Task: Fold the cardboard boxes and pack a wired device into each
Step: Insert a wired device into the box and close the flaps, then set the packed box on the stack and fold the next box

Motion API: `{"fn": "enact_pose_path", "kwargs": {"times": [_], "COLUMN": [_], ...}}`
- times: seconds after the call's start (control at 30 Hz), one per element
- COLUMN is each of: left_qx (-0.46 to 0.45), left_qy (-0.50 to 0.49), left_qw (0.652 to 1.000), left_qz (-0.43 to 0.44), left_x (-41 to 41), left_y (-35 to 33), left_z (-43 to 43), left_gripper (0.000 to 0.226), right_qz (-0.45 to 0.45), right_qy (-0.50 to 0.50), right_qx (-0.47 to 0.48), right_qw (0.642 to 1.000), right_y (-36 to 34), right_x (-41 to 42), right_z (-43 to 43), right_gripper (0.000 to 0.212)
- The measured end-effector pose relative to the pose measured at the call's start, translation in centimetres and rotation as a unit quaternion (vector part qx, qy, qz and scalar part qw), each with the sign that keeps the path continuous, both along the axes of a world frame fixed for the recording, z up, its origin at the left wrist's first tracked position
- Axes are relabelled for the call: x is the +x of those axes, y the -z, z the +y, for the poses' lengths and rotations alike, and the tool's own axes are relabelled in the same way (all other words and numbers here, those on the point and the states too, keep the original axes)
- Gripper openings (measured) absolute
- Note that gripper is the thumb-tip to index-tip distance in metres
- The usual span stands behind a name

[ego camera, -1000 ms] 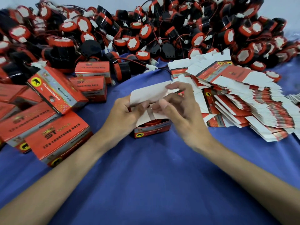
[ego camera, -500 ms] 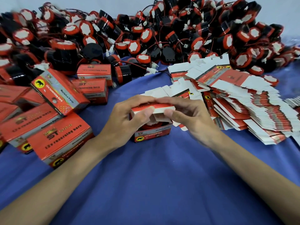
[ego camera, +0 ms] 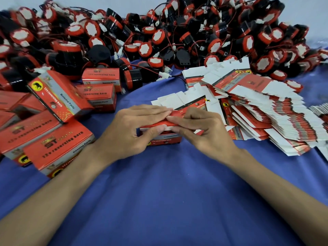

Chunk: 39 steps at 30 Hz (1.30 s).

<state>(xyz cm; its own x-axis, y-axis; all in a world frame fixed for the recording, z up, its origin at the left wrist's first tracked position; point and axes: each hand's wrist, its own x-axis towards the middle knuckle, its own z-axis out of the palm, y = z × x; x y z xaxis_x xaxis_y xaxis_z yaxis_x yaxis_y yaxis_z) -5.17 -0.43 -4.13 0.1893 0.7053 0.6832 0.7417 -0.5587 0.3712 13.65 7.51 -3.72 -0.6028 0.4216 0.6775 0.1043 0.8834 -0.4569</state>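
The bench (ego camera: 163, 210) is covered by a deep blue cloth (ego camera: 124, 189) that lies in soft folds and shallow creases fanning toward the near edge of the view. Behind it, along the top, stands a plain pale wall (ego camera: 88, 1), whitish with a faint blue cast. The light is even and diffuse, leaving only soft shadows on the cloth.

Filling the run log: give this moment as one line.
step: closing box | left hand: holds box | right hand: pinches lid flap
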Motion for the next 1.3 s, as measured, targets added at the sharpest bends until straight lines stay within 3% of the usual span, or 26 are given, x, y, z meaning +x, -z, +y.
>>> {"fn": "enact_pose_path", "kwargs": {"times": [0.33,0.5,0.67,0.73,0.83,0.93,1.03,1.17,1.3], "left_qx": [-0.033,-0.048,-0.047,-0.047,-0.006,0.036,0.027,-0.002,-0.042], "left_qy": [-0.002,-0.014,-0.038,-0.044,-0.075,-0.120,-0.205,-0.209,-0.281], "left_qw": [0.993,0.989,0.985,0.982,0.977,0.967,0.948,0.939,0.919], "left_qz": [0.115,0.139,0.165,0.177,0.202,0.223,0.241,0.274,0.273], "left_x": [-0.1,0.0,0.1,0.1,0.1,0.1,-0.6,-1.4,-1.4], "left_y": [-0.2,0.0,0.1,0.2,0.2,0.3,0.4,0.2,0.2], "left_z": [-0.3,-0.5,-0.5,-0.5,-0.2,0.1,0.3,0.4,0.4], "left_gripper": [0.043,0.045,0.044,0.044,0.041,0.035,0.036,0.051,0.041], "right_qz": [-0.013,0.017,-0.025,-0.030,-0.050,-0.247,-0.378,-0.318,-0.277], "right_qy": [-0.035,-0.036,-0.047,-0.001,0.182,0.354,0.376,0.354,0.341], "right_qx": [0.166,0.136,0.134,0.168,0.210,0.112,0.060,0.063,0.072], "right_qw": [0.985,0.990,0.990,0.985,0.959,0.895,0.844,0.877,0.896], "right_y": [0.9,0.7,-0.1,-0.5,-0.8,-0.3,0.5,0.4,0.1], "right_x": [0.2,-0.3,0.0,0.5,1.3,1.9,2.3,2.2,2.7], "right_z": [1.0,0.9,1.1,1.5,2.7,4.0,4.5,4.6,4.9], "right_gripper": [0.021,0.015,0.018,0.025,0.025,0.045,0.059,0.054,0.040]}}
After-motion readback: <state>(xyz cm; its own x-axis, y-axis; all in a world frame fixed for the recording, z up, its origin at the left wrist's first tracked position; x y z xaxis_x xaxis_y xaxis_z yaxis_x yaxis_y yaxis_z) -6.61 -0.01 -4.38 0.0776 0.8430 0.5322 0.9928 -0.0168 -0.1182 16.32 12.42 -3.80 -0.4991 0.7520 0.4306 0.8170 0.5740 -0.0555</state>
